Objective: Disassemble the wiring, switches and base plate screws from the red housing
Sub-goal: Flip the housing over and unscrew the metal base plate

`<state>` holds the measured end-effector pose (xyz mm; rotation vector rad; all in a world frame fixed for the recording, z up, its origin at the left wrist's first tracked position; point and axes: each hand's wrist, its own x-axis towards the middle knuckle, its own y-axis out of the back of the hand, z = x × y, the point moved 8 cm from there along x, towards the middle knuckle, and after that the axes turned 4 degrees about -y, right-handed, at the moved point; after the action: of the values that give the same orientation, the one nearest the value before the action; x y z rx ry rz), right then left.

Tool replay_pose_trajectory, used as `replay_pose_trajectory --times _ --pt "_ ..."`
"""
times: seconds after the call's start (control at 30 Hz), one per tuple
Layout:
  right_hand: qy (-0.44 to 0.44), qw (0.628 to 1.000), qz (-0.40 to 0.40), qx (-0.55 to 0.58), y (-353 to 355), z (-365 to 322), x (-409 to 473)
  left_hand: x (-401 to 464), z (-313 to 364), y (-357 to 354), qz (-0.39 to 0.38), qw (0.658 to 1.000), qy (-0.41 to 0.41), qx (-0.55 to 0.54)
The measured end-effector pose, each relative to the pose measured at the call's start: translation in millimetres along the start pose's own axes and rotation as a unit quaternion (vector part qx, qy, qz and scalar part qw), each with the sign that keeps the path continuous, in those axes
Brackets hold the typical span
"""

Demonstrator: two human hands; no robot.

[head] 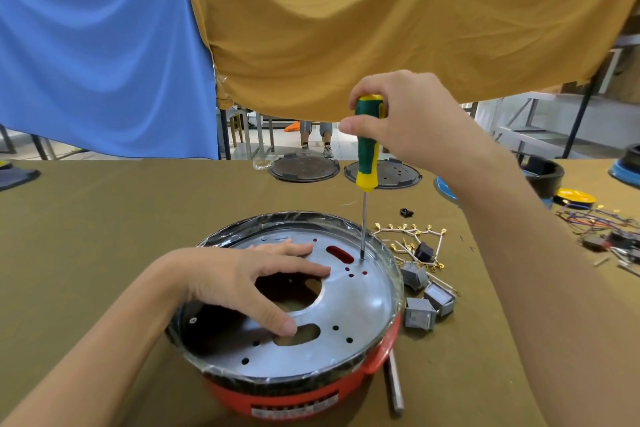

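A round red plastic housing (pixel 304 395) sits near the front edge of the olive cloth-covered table (pixel 104 253), its rim wrapped in clear film, and a round silver metal base plate (pixel 360 305) with a large centre opening and several small holes lies inside it. The left hand (pixel 256 281) rests on the plate with fingers spread and fairly straight, the thumb pressing near an oblong slot at the plate's front and the other fingertips reaching toward the far side. The right hand (pixel 398 121) grips the green-and-yellow-handled screwdriver (pixel 367 146), thumb and fingers curled round the upper handle; the tool stands almost upright, its thin steel shaft coming down to the plate's far right part, just inside the rim. Just beside the housing on its right lie three grey rocker switches (pixel 420 314) and a tangle of white wires with brass terminals (pixel 412 236). A grey metal bar (pixel 394 385) lies by the housing's front right. Two dark round plates (pixel 304 168) rest at the table's far edge.
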<state>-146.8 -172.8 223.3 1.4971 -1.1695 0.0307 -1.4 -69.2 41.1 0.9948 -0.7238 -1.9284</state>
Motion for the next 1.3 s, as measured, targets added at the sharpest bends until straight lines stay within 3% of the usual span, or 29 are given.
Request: replay_pose_trajectory --times 0.17,0.37,0.5,0.67,0.73,0.97,1.17,1.3 --pt "0.019 1.000 -0.018 -0.006 3.9 -2.2 -3.5 0.4 -0.2 0.1 0.000 1.000 0.002 0.001" --pt "0.011 0.986 -0.115 0.122 -0.4 4.7 -7.1 0.1 0.5 0.1 -0.003 1.000 0.007 -0.003" --pt "-0.018 0.998 -0.065 -0.016 -6.5 5.3 -5.9 0.4 1.4 0.1 -0.005 1.000 0.006 -0.003" --pt "-0.032 0.998 0.042 -0.044 2.9 -0.6 -3.6 -0.6 2.2 -0.3 -0.005 1.000 0.007 0.000" --pt "-0.030 0.999 0.039 -0.005 4.5 -0.6 -3.3 -1.0 2.3 -0.2 -0.003 1.000 0.007 0.000" --pt "0.003 0.989 -0.087 0.122 0.6 -4.2 -6.1 -0.7 2.6 0.2 -0.005 1.000 0.009 -0.003" --pt "-0.050 0.997 -0.034 -0.039 -6.7 3.5 -6.5 -0.2 3.6 0.2 -0.006 1.000 0.009 -0.001" --pt "-0.060 0.997 0.015 -0.045 -0.9 0.6 -3.3 -0.4 2.3 0.0 -0.005 1.000 0.008 0.003"
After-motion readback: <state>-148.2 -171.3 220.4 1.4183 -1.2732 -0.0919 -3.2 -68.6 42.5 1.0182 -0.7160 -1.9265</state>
